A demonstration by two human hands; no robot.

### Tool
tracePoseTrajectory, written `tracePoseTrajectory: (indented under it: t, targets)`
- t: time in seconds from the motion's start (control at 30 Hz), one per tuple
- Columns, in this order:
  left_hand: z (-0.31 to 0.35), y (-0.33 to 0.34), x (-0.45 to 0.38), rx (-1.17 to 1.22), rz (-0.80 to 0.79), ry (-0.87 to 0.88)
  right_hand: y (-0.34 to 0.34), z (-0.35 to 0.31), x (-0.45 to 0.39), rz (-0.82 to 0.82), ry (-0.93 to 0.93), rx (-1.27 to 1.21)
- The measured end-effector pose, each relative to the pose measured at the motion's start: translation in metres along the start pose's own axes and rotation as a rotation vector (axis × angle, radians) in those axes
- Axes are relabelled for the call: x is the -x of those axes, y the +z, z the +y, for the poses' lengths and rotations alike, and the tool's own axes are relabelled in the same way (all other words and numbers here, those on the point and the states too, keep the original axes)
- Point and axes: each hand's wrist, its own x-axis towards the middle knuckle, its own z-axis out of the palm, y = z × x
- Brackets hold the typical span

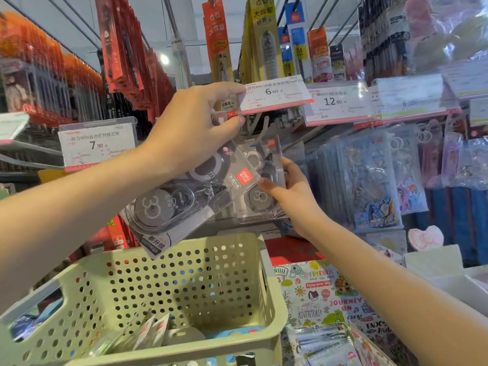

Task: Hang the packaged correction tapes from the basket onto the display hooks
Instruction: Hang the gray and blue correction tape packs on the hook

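Observation:
My left hand [195, 128] is raised and holds a clear packaged correction tape [174, 204], tilted, with a red brand label. Its thumb and forefinger also pinch the left edge of the 6.00 price tag [274, 95], tipping it upward. Beneath that tag, more correction tape packs [257, 178] hang on a display hook [264, 125] that is mostly hidden. My right hand [287, 186] grips these hanging packs from the right side. The pale green perforated basket [163, 260] sits below, with several more packs [150, 336] in its bottom.
A 7.90 price tag [96, 145] is at the left and a 12.90 tag [338, 103] at the right. Pen packs [266, 40] hang overhead. Blue cartoon pouches [369, 180] hang at the right, and a printed notebook [324, 294] lies beside the basket.

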Motion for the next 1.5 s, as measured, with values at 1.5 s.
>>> tracePoseTrajectory:
  t: [1.5]
  targets:
    - [-0.002, 0.011, -0.011, -0.152, 0.181, 0.123, 0.011, -0.055, 0.089, -0.145, 0.066, -0.292]
